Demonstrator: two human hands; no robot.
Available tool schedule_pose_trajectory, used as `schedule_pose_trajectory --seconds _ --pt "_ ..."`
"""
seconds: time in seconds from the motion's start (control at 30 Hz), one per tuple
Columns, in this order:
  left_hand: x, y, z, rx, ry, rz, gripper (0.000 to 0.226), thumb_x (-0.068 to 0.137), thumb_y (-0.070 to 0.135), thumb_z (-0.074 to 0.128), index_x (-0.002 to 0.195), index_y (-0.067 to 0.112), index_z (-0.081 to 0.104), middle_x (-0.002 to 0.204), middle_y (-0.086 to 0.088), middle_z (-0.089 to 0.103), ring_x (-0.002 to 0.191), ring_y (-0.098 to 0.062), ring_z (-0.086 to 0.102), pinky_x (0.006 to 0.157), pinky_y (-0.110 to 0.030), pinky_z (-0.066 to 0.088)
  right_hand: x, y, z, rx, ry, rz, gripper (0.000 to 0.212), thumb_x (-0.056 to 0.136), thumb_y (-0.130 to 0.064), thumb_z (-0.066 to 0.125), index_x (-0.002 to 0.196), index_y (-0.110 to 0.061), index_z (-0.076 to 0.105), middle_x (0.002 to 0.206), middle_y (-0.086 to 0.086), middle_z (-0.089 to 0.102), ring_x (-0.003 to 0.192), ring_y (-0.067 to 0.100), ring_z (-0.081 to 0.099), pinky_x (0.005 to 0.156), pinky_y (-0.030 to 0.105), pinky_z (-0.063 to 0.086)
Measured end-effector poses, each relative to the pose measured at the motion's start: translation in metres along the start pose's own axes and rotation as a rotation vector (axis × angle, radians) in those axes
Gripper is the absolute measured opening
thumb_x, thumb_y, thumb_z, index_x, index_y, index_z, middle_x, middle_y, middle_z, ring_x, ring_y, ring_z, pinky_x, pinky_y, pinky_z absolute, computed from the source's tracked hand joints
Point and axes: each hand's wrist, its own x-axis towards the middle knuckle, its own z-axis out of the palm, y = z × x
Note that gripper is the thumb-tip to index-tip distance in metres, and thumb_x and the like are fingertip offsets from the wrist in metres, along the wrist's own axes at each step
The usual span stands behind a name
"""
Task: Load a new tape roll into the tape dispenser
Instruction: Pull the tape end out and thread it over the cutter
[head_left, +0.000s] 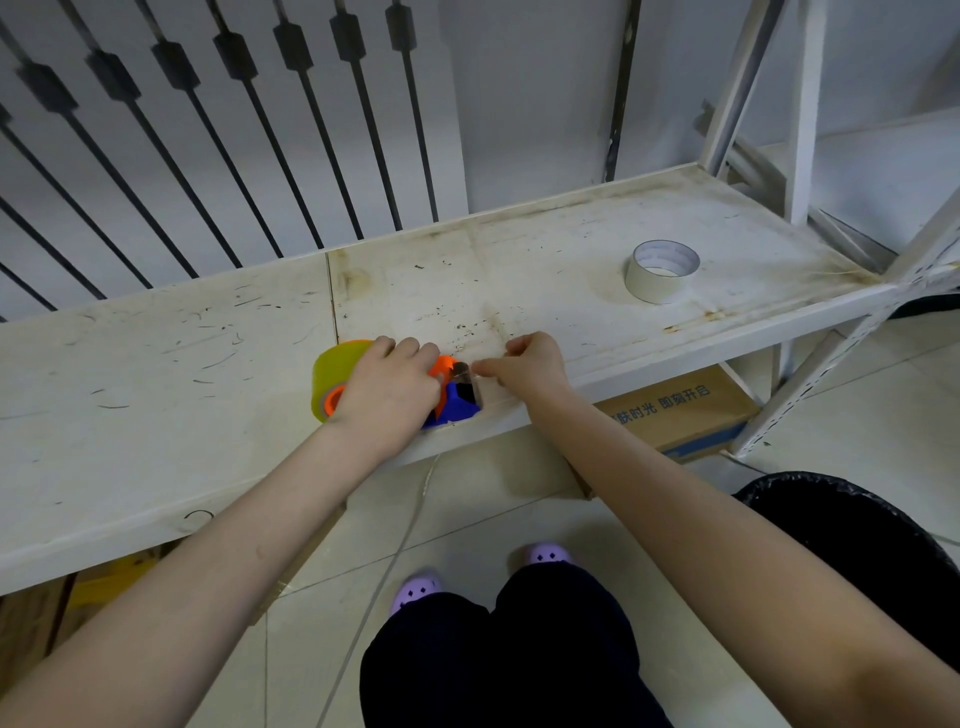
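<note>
Shelf (156, 364): white, scuffed and stained, one seam across it.

Dispenser (457, 402): blue and orange, at the shelf's front edge near the middle, its blue end just over the lip.

Roll (332, 369): yellowish clear tape on an orange hub, seated at the dispenser's left end.

Left hand (387, 387): laid over the dispenser from above, fingers curled down around its orange top, gripping it.

Right hand (524, 366): just right of the dispenser, thumb and forefinger pinched together on the clear tape end at the blade side; other fingers folded in.

Spare roll (662, 270): pale, lying flat, well apart toward the shelf's right rear.

Box (680, 410): cardboard, blue print, under the shelf on the floor.

Bin (857, 530): black liner, on the floor at the right.
</note>
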Motion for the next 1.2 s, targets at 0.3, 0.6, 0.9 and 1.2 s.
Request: schedule_pose_trajectory --seconds 0.3,0.6,0.9,1.2 --pt "-0.007 -0.011 0.018 0.024 0.221 0.067 0.036 0.06 0.021 0.074 0.096 0.018 0.073 0.076 -0.005 0.061 0.072 -0.028 0.061 0.077 -0.035 0.036 0.0 -0.005 -0.005 0.146 0.025 -0.039 0.022 0.081 0.004 0.05 0.069 -0.014 0.046 0.078 0.009 0.052 0.071 0.021 0.05 0.065 0.033 0.05" --pt "-0.008 -0.01 0.003 -0.301 0.185 0.005 0.05 0.075 0.033 0.04 0.114 0.013 0.065 0.106 -0.009 0.066 0.095 -0.031 0.061 0.083 -0.038 0.047 -0.01 0.007 -0.015 0.195 -0.037 -0.057 0.016 0.086 0.004 0.053 0.082 -0.011 0.046 0.094 0.009 0.048 0.07 0.015 0.057 0.054 0.017 0.056" --pt "0.019 -0.005 -0.019 -0.336 -0.258 -0.07 0.103 0.06 0.076 0.058 0.143 0.022 0.028 0.123 -0.001 0.058 0.118 -0.026 0.054 0.11 -0.053 0.018 -0.025 0.02 -0.014 0.244 0.008 -0.075 0.015 0.086 -0.002 0.059 0.092 -0.008 0.046 0.084 0.003 0.048 0.066 0.013 0.061 0.065 0.019 0.057" --pt "0.028 -0.003 -0.011 -0.309 -0.164 -0.085 0.059 0.057 0.07 0.063 0.099 0.029 0.056 0.092 0.005 0.065 0.09 -0.023 0.06 0.076 -0.037 0.029 -0.037 0.032 -0.012 0.29 0.086 -0.095 0.007 0.09 -0.004 0.056 0.093 -0.006 0.049 0.078 0.001 0.05 0.058 0.005 0.061 0.075 0.027 0.058"
